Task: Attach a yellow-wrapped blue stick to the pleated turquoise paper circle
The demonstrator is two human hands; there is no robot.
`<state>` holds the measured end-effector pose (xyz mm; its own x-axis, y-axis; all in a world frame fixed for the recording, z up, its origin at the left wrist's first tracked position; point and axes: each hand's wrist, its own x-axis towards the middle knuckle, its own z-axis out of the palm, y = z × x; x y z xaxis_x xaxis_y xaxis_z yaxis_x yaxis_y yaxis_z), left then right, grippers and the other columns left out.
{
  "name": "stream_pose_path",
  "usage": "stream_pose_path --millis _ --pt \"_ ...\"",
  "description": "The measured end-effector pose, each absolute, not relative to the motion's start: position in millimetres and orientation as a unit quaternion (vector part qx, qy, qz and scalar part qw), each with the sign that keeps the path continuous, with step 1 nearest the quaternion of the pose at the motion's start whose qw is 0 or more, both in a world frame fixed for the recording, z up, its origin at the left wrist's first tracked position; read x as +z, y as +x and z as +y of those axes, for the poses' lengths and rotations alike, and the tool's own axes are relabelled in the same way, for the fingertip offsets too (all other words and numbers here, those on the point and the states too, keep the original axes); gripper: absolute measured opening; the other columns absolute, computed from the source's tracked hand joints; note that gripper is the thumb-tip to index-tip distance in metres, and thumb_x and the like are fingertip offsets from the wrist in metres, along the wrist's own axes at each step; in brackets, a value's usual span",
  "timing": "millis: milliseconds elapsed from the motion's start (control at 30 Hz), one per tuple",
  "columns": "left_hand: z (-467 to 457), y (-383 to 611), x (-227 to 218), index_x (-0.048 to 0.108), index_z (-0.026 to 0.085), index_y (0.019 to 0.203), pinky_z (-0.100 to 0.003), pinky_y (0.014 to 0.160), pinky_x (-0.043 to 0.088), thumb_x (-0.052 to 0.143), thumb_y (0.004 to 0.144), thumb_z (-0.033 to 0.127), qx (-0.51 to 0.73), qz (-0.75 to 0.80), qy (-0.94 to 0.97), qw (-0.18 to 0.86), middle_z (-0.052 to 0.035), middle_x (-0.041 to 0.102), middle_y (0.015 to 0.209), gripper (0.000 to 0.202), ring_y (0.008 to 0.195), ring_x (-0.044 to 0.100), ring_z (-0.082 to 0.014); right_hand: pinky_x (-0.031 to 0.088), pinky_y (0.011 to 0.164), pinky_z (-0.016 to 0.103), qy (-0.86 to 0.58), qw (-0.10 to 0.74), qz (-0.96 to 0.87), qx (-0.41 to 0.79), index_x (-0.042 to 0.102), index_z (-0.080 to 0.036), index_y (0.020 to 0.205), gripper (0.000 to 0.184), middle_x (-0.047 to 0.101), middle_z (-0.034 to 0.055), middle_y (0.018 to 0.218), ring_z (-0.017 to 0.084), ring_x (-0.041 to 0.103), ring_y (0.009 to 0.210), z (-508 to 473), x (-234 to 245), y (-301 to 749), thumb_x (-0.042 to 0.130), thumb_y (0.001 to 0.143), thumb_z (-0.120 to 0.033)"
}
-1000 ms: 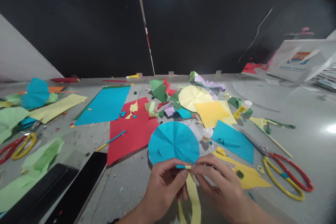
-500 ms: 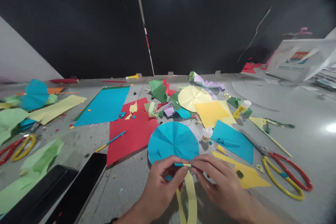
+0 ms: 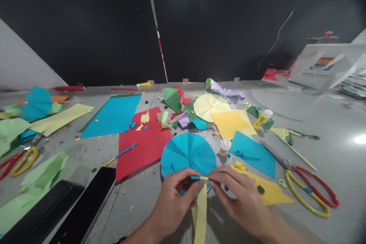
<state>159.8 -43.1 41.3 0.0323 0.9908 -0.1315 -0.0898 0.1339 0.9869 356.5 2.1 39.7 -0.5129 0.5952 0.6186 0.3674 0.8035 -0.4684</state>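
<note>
While the grey table (image 3: 314, 122) is stretching away under a litter of coloured paper, the biggest sheets are lying towards the far side: a red sheet (image 3: 143, 143) with a blue sheet (image 3: 114, 114) just beyond it, and a yellow square (image 3: 230, 122) to the right. Nearer, a blue pleated paper circle (image 3: 187, 152) is lying flat, just past the hands. The left hand (image 3: 174, 202) and right hand (image 3: 243, 198) are meeting close in front of the person, fingertips pinched shut from either side on a thin blue-and-yellow paper stick (image 3: 199, 178) held level just above the circle's near edge. A long yellow paper strip (image 3: 201, 213) is hanging from the stick between the hands. Compared with a second ago, the strip is hanging narrower and straighter, and the two loose ends seen half a second back are now reading as one band, so it appears to be closing up around the stick; the hands themselves are sitting slightly higher in the view. Red-and-yellow scissors (image 3: 311, 190) are resting well to the right, and a small white glue bottle (image 3: 224, 146) is standing just beside the circle.
</note>
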Motion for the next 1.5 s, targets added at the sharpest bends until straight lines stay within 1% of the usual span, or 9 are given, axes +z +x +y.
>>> stream_pose_path --millis 267,433,567,700,933,1067,1167,1367,1500 --pt "-42.5 156.5 41.8 0.076 0.017 0.089 -0.018 0.047 0.034 0.076 0.092 0.045 0.473 0.497 0.483 0.544 0.0043 0.052 0.061 0.029 0.051 0.039 -0.0083 0.060 0.071 0.028 -0.268 0.410 -0.852 0.182 0.069 -0.022 0.109 0.014 0.076 0.0051 0.094 0.018 0.075 0.081 2.6 45.0 357.0 0.059 0.104 -0.014" --pt "-42.3 156.2 47.2 0.074 0.017 0.087 -0.018 0.043 0.031 0.075 0.092 0.047 0.471 0.502 0.487 0.538 0.0047 0.050 0.062 0.031 0.048 0.038 -0.0078 0.061 0.071 0.028 -0.264 0.414 -0.850 0.189 0.069 -0.022 0.110 0.015 0.076 0.0056 0.093 0.018 0.075 0.081 6.2 47.3 356.5 0.058 0.104 -0.013" --pt "-43.2 156.1 45.6 0.072 0.016 0.085 -0.017 0.046 0.035 0.075 0.092 0.050 0.469 0.499 0.472 0.555 0.0035 0.052 0.064 0.034 0.052 0.040 -0.0084 0.060 0.066 0.027 -0.265 0.417 -0.849 0.186 0.069 -0.022 0.111 0.015 0.077 0.0061 0.093 0.019 0.075 0.079 7.2 47.9 356.9 0.058 0.104 -0.014" --pt "-43.7 157.4 42.1 0.071 0.017 0.085 -0.017 0.048 0.040 0.075 0.091 0.052 0.469 0.484 0.463 0.576 0.0025 0.053 0.067 0.037 0.055 0.040 -0.0092 0.061 0.069 0.027 -0.264 0.419 -0.850 0.180 0.068 -0.022 0.110 0.015 0.077 0.0060 0.093 0.019 0.075 0.080 6.4 46.0 358.0 0.058 0.104 -0.013" --pt "-43.5 158.1 37.3 0.070 0.017 0.086 -0.017 0.048 0.041 0.073 0.093 0.054 0.469 0.478 0.456 0.586 0.0041 0.050 0.063 0.039 0.053 0.043 -0.0088 0.060 0.071 0.028 -0.264 0.412 -0.856 0.165 0.068 -0.022 0.110 0.014 0.076 0.0064 0.095 0.019 0.076 0.083 3.8 43.5 359.4 0.059 0.104 -0.013" --pt "-45.2 157.9 36.6 0.074 0.017 0.087 -0.018 0.050 0.045 0.073 0.092 0.052 0.470 0.497 0.477 0.552 0.0009 0.057 0.070 0.035 0.057 0.046 -0.0108 0.059 0.073 0.031 -0.264 0.393 -0.866 0.159 0.068 -0.021 0.115 0.013 0.076 0.0085 0.101 0.022 0.076 0.087 2.9 41.9 360.1 0.059 0.105 -0.019" --pt "-46.8 158.3 39.5 0.075 0.017 0.084 -0.018 0.051 0.046 0.072 0.093 0.047 0.461 0.507 0.508 0.522 -0.0007 0.060 0.072 0.032 0.058 0.048 -0.0114 0.058 0.071 0.030 -0.259 0.379 -0.873 0.166 0.067 -0.022 0.118 0.015 0.076 0.0078 0.101 0.021 0.076 0.087 2.5 40.0 360.5 0.057 0.107 -0.021" --pt "-49.1 160.0 40.1 0.071 0.016 0.079 -0.018 0.052 0.046 0.070 0.093 0.046 0.441 0.527 0.529 0.498 -0.0012 0.060 0.071 0.033 0.061 0.050 -0.0123 0.057 0.072 0.029 -0.263 0.361 -0.871 0.203 0.066 -0.023 0.117 0.017 0.076 0.0054 0.100 0.019 0.074 0.085 1.5 41.5 360.4 0.052 0.109 -0.017" --pt "-48.5 159.6 36.1 0.066 0.016 0.074 -0.019 0.057 0.049 0.071 0.090 0.042 0.443 0.543 0.537 0.470 -0.0010 0.060 0.069 0.031 0.064 0.054 -0.0138 0.057 0.076 0.029 -0.266 0.354 -0.867 0.230 0.066 -0.026 0.119 0.020 0.076 0.0039 0.100 0.019 0.075 0.088 1.7 45.2 359.4 0.050 0.109 -0.017"
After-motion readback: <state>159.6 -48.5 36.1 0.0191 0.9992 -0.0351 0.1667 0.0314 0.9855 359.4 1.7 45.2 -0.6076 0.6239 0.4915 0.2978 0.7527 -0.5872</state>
